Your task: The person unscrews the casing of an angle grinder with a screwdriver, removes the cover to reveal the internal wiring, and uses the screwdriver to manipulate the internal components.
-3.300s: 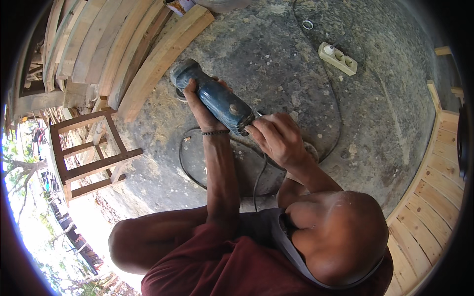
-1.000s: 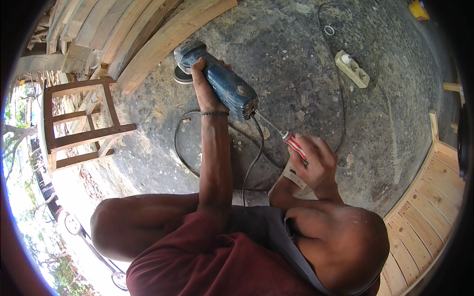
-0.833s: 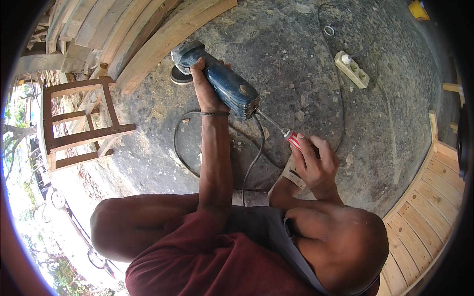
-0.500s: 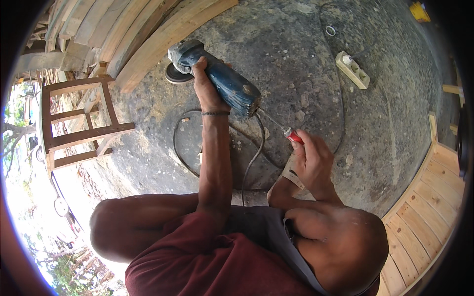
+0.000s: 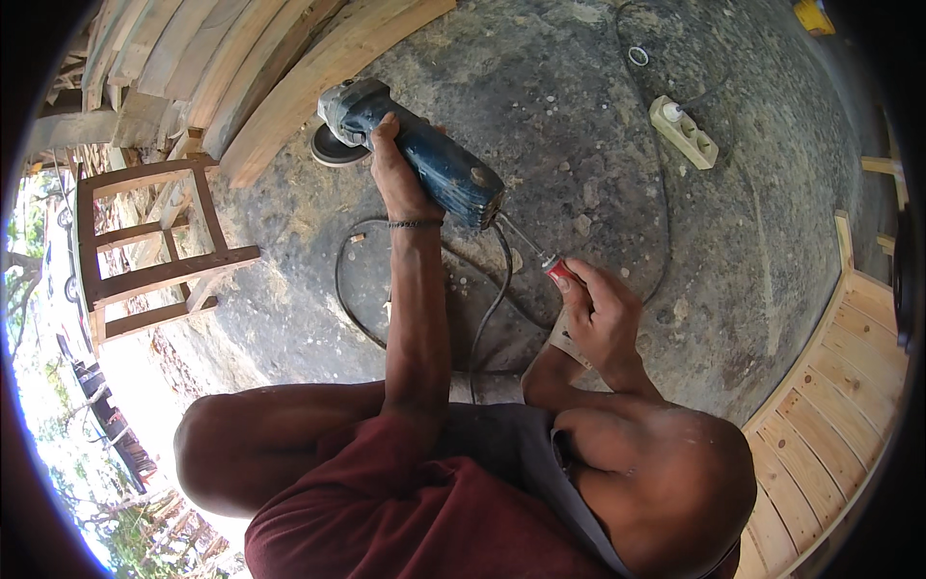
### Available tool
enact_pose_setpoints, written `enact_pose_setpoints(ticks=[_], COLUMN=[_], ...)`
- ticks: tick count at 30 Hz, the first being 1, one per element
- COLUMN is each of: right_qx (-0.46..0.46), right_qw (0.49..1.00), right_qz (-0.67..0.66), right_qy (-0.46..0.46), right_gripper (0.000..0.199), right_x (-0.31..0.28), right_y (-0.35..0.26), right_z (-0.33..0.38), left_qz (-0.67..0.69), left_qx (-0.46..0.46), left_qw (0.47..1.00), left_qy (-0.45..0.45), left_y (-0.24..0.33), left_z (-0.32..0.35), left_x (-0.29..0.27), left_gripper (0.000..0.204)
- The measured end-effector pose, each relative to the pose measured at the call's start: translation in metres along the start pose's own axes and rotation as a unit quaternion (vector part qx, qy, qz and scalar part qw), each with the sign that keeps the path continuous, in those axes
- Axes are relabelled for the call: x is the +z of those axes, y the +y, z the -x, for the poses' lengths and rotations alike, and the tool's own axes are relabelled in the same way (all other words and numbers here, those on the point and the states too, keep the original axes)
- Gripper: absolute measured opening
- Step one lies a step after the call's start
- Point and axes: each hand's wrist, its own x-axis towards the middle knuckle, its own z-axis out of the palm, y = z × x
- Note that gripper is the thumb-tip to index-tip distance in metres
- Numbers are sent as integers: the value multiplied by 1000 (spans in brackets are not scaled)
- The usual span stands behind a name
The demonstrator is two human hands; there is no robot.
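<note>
My left hand is wrapped round the body of a blue angle grinder, held up off the floor with its metal head to the upper left. A round disc shows under that head. My right hand grips the red handle of a screwdriver. The screwdriver's thin shaft reaches up to the rear end of the grinder, beside where the cord comes out; the tip itself is too small to make out. From there a dark power cord hangs and loops over the floor.
On the grey, stained floor lies a white power strip with a plug in it, near a small white ring. Wooden planks are stacked at the upper left, above a wooden frame. Slatted boards stand at the right.
The grinder, both hands and the screwdriver appear slightly further left, as does the floor around them. My grips stay the same, and the screwdriver still reaches the grinder's rear end.
</note>
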Motion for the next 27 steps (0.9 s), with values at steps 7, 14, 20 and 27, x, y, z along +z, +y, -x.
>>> enact_pose_setpoints(ticks=[7,14,20,27], right_qx=[184,59,156,33], right_qw=[969,997,981,999], right_qz=[-161,-56,-99,-21], right_qy=[-48,-13,-50,8], right_gripper=[16,20,22,26], right_x=[4,3,5,0], right_y=[-12,2,-6,4], right_z=[-5,0,-1,-4], left_qz=[-21,-22,-30,-12], left_qx=[8,0,-17,-16], left_qw=[1000,1000,999,1000], left_qy=[-12,1,1,-2], left_y=[0,-3,-6,-5], left_z=[3,-3,2,-2], left_x=[1,-4,1,-1], left_gripper=[41,42,43,41])
